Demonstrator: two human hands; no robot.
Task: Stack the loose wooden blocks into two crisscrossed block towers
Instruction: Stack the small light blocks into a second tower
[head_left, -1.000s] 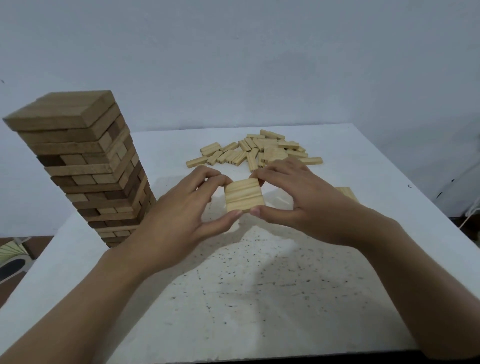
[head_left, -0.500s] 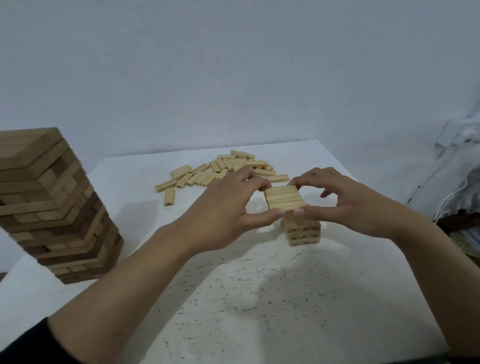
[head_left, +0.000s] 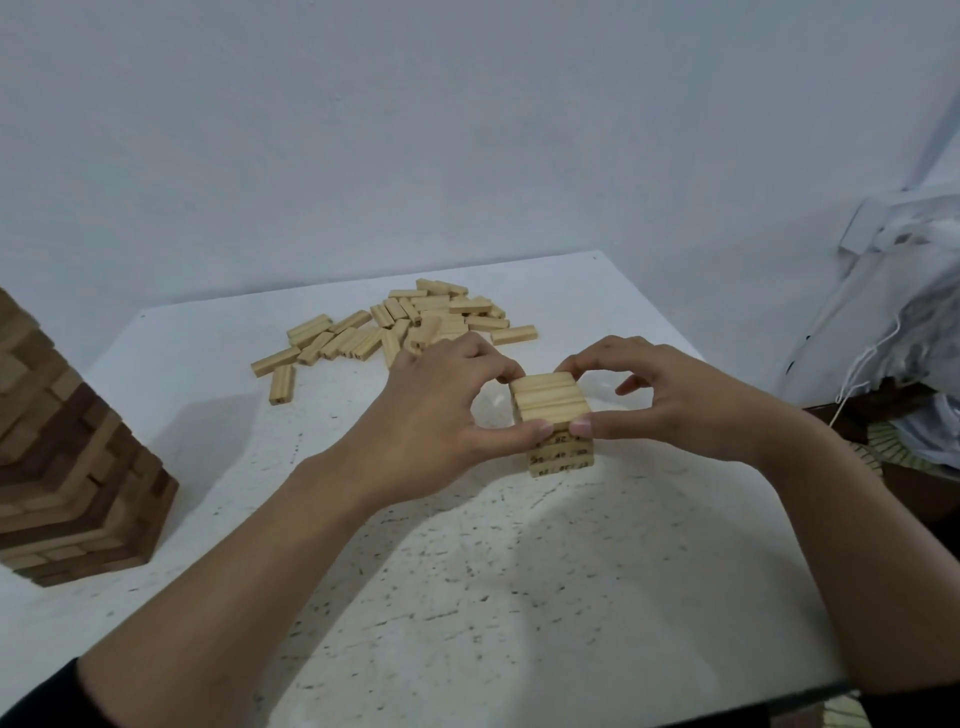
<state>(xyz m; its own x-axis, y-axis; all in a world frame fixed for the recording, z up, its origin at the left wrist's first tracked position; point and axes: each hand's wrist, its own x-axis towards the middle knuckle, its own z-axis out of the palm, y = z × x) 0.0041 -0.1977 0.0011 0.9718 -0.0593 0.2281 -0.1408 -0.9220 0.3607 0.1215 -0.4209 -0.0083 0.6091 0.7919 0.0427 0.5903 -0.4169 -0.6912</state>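
Note:
A low tower of light wooden blocks (head_left: 561, 457) stands on the white table (head_left: 467, 597), right of centre. A layer of three light blocks (head_left: 548, 397) sits on top of it. My left hand (head_left: 441, 415) and my right hand (head_left: 660, 395) pinch this layer from both sides, thumbs at the near edge and fingers at the far edge. A pile of loose light blocks (head_left: 410, 325) lies at the back of the table. A tall tower of darker brown blocks (head_left: 62, 467) stands at the left edge, partly cut off.
The table's right edge drops off beside my right arm. White bags and cords (head_left: 909, 338) lie off the table at the right. A pale wall runs behind the table.
Both hands carried the three-block layer to the right and lowered it onto the low tower. The view shifted right, so the dark tower moved to the left edge.

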